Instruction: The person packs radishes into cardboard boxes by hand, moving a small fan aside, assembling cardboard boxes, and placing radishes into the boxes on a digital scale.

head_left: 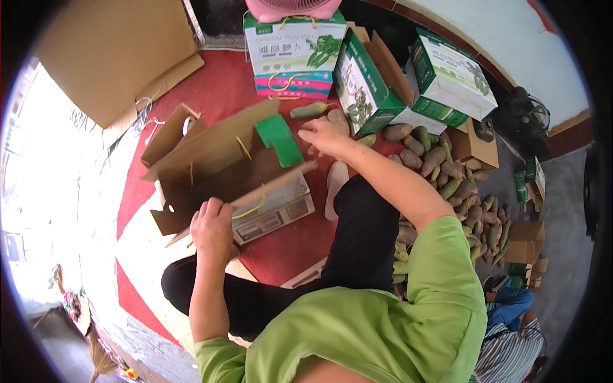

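An open, long cardboard box (214, 153) lies before me with its brown inside showing and a yellow cord handle on its near side. My left hand (212, 230) has its fingers bent over the box's near left flap edge. Over the far right end of the box is my right hand (324, 137), fingers apart, with nothing visible in it. Just beyond it lie a green radish (308, 110) and a brownish, soil-coloured radish (338, 120). Green inner flaps (280, 140) stand at the box's right end.
A heap of green and brownish radishes (469, 204) spreads to my right. Printed radish boxes (294, 48) stand at the back, one with a pink fan (294, 7) on top. A large cardboard sheet (115, 57) is at far left. Another person (511, 345) sits at lower right.
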The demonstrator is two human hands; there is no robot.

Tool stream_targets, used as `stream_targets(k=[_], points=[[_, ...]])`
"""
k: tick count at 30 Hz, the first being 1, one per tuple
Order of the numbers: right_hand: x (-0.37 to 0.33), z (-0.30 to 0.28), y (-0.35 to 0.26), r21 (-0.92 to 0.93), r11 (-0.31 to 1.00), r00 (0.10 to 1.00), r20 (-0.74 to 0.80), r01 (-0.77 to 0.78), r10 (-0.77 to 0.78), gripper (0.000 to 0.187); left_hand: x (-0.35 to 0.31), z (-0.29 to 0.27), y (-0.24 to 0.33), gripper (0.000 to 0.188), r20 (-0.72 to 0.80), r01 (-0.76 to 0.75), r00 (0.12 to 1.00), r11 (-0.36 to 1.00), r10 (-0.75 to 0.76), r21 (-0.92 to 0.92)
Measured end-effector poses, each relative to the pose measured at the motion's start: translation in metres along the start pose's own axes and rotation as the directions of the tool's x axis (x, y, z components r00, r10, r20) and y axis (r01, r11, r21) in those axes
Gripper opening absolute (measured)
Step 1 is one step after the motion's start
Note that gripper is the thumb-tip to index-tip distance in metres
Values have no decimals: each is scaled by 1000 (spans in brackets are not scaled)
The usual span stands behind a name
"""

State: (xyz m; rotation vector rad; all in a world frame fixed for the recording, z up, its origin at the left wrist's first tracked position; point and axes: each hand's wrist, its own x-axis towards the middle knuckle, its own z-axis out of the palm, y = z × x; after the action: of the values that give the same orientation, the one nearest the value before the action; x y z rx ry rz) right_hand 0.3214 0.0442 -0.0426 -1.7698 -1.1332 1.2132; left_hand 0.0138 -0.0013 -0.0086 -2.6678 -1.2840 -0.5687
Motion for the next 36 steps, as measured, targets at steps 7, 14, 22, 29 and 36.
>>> stream_targets(k=[7, 14, 22, 29, 36], points=[[8, 4, -4, -536, 792, 948, 54, 293, -315, 50, -1, -2, 0, 2, 32, 147, 989, 989, -146, -15], [5, 30, -70, -548, 492, 737, 495, 676, -460, 32, -4, 2, 8, 6, 24, 88, 996, 996, -88, -8], [20, 52, -55, -753, -279, 723, 654, 596, -222, 25, 7, 4, 12, 7, 111, 80, 991, 996, -76, -27], [3, -9, -55, -889, -59, 800, 436, 454, -413, 28, 18, -29, -19, 67, 465, 474, 809, 867, -360, -153], [2, -38, -2, -772, 363, 797, 291, 522, -529, 27, 9, -24, -46, 86, 463, 545, 765, 833, -448, -94]])
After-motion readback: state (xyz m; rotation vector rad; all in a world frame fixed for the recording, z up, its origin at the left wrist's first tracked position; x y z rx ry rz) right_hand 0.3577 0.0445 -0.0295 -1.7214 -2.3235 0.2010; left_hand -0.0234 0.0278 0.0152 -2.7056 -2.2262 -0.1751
